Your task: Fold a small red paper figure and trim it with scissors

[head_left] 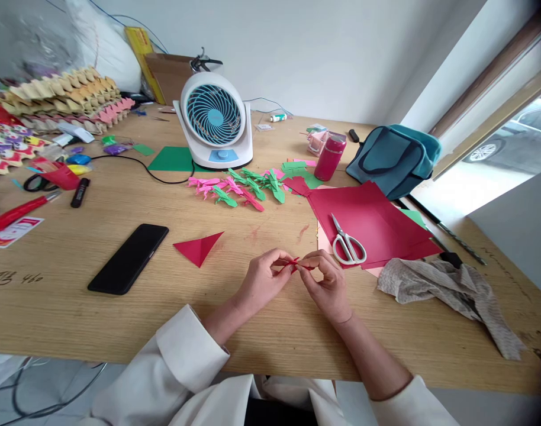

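Observation:
Between my two hands is a small folded piece of red paper, mostly covered by the fingertips. My left hand pinches one side of it. On the other side, thumb and fingers of my right hand are closed on the same piece. A red paper triangle lies on the table to the left of my hands. Scissors with white handles rest on red paper sheets to the right. Beyond my hands, several folded paper figures in pink, green and red lie in a pile.
A black phone lies at the left. A white fan stands at the back, near a green sheet. A red flask and a teal bag are at the back right. A crumpled grey cloth lies at the right.

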Tool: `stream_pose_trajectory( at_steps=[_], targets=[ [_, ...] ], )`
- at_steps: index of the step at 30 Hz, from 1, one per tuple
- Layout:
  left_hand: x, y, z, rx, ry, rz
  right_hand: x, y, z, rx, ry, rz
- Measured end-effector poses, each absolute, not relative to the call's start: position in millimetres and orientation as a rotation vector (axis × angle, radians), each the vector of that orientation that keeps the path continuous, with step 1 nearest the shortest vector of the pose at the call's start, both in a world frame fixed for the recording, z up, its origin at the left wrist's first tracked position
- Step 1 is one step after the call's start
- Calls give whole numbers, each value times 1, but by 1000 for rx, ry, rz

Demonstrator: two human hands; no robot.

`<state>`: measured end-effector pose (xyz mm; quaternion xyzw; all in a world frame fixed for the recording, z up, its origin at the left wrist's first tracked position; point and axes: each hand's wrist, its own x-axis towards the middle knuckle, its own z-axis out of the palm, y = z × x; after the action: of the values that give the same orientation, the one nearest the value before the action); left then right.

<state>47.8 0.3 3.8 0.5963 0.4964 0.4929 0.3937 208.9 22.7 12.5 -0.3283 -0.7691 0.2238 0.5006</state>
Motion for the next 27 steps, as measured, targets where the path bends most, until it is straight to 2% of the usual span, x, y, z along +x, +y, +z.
stream_pose_trajectory(
  at_steps=[16, 27],
  targets=[
    [51, 0, 5, 1412, 1326, 1296, 209, 21, 6, -691, -1939, 442],
    [45, 6, 4, 1384, 1356, 1283, 209, 20, 8, -622, -2055, 526]
  ],
)
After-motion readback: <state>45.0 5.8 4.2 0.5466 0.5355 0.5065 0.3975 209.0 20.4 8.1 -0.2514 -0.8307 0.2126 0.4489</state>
